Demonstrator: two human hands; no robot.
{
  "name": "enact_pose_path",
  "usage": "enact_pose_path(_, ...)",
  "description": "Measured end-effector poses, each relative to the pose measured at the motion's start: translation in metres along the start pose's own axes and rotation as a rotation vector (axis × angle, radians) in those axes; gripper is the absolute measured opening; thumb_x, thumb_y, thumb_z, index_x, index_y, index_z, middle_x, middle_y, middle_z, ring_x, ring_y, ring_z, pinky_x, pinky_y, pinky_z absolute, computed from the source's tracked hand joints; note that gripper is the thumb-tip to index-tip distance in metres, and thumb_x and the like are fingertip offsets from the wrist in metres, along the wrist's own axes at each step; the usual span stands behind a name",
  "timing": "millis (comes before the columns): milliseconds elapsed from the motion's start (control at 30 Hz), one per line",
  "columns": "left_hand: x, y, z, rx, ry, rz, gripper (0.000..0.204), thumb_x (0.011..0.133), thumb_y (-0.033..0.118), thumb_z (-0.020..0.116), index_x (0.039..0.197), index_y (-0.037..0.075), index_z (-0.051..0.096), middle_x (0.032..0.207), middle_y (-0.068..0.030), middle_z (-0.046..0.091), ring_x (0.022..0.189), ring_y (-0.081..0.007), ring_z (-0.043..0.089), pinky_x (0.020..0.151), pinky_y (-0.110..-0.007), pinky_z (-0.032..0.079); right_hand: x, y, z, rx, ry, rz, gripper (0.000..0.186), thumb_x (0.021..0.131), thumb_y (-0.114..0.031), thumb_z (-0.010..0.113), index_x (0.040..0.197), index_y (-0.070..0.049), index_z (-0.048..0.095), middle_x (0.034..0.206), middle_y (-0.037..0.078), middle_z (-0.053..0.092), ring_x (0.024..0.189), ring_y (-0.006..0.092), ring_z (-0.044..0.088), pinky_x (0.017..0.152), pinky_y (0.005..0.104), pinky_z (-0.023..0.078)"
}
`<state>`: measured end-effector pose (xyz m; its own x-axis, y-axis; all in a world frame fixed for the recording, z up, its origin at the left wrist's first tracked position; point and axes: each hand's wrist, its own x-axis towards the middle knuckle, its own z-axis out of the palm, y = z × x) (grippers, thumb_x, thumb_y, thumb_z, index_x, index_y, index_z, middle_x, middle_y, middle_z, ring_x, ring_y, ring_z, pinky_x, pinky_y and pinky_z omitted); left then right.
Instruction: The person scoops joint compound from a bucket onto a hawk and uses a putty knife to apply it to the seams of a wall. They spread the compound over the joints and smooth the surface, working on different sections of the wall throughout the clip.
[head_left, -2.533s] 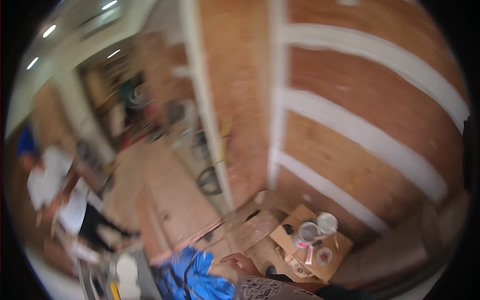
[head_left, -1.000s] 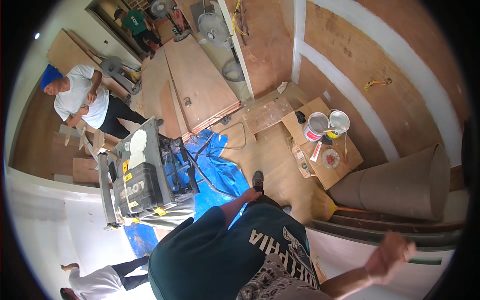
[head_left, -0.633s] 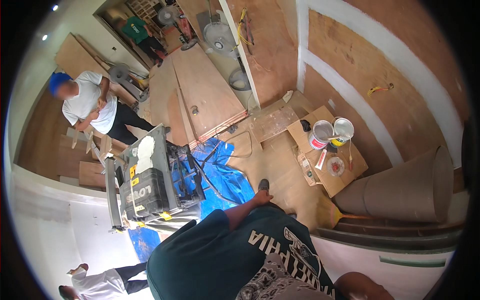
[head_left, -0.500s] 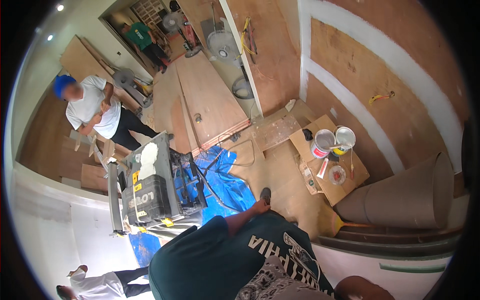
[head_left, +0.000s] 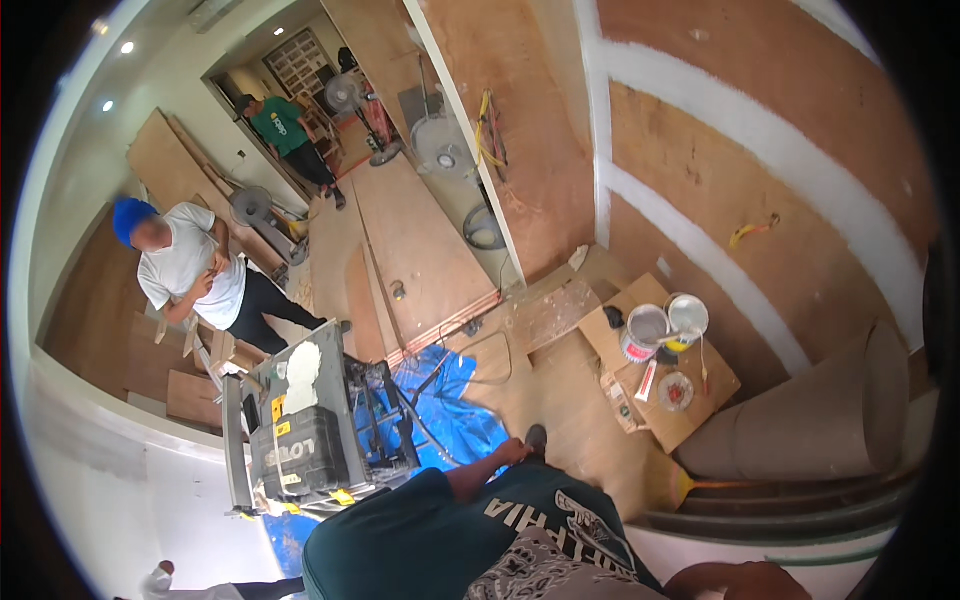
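My left hand (head_left: 513, 451) hangs low in front of my dark green shirt (head_left: 420, 535), just beside my dark shoe (head_left: 537, 438). Its fingers are too small to read, and no object shows in it. At the lower right edge only bare skin of my right arm (head_left: 745, 582) comes into view; the right hand itself does not show. To the left of my body stands a work table (head_left: 335, 375) bearing a black tool case (head_left: 300, 450) and a white patch. A crumpled blue tarp (head_left: 465, 425) lies on the floor beyond my left hand.
Paint buckets (head_left: 645, 335), a white tube (head_left: 647, 380) and a small round tub (head_left: 676, 391) sit on cardboard (head_left: 690, 425). A big brown roll (head_left: 790, 425) leans right. Plywood sheets (head_left: 425, 250) cover the far floor. Co-workers stand left (head_left: 205, 270), far back (head_left: 285, 130) and lower left (head_left: 200, 590).
My view has tilted up, so the room sits lower in the picture. The co-worker at the lower left has mostly slipped out of view. My left hand stays by the shoe.
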<state>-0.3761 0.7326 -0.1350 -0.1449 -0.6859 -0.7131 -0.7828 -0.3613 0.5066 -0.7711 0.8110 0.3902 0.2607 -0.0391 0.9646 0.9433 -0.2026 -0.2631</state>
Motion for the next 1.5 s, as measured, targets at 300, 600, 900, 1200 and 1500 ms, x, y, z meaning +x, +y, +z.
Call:
enact_pose_path(300,0.038,-0.024,-0.009,0.079,0.010,0.254,0.051,0.081,0.054,0.065,0.075,0.004,0.074,0.065,-0.0152,0.067,0.057,-0.0267,0.066,0.058,-0.039,0.054,-0.155,0.030,0.020,-1.512,0.955,1.073,0.032,0.100,-0.037,0.050,0.091,-0.009,0.062,0.083,0.000,0.064,0.066,0.0165,0.054,0.059,0.0361,0.045)
enact_pose_path(600,0.065,-0.034,-0.023,0.212,-0.044,0.292,0.053,0.078,0.054,0.061,0.076,0.003,0.075,0.071,-0.0186,0.069,0.066,-0.0316,0.069,0.066,-0.040,0.055,-0.253,0.112,0.027,-1.134,1.034,1.528,0.006,0.075,-0.004,0.071,0.079,-0.003,0.066,0.061,0.006,0.054,0.060,0.0187,0.057,0.057,0.0330,0.046)
enact_pose_path(900,0.031,0.039,-0.021,-0.185,0.049,0.112,0.036,0.072,0.040,0.071,0.082,0.005,0.071,0.081,-0.0168,0.071,0.077,-0.0327,0.069,0.073,-0.042,0.055,-0.204,0.107,-0.025,-1.499,0.914,1.350,0.022,0.069,0.009,0.061,0.087,-0.003,0.065,0.089,0.015,0.062,0.083,0.0317,0.061,0.076,0.0392,0.050)
enact_pose_path(1200,0.046,-0.049,-0.001,0.024,0.208,0.053,0.045,0.075,0.040,0.070,0.102,0.005,0.067,0.104,-0.0212,0.067,0.101,-0.0362,0.065,0.086,-0.044,0.052,-0.206,0.113,-0.036,-1.561,0.714,1.416,0.019,0.080,0.004,0.062,0.098,0.001,0.062,0.102,0.017,0.064,0.100,0.0369,0.060,0.090,0.0408,0.046)
enact_pose_path(1500,0.030,-0.012,-0.034,-0.203,0.037,-0.032,0.042,0.082,0.047,0.069,0.080,0.005,0.073,0.077,-0.0187,0.069,0.076,-0.0316,0.069,0.071,-0.042,0.053,-0.193,0.150,-0.049,-1.345,0.734,1.554,0.014,0.082,0.001,0.064,0.096,-0.001,0.063,0.102,0.014,0.066,0.099,0.0337,0.061,0.089,0.0395,0.047)
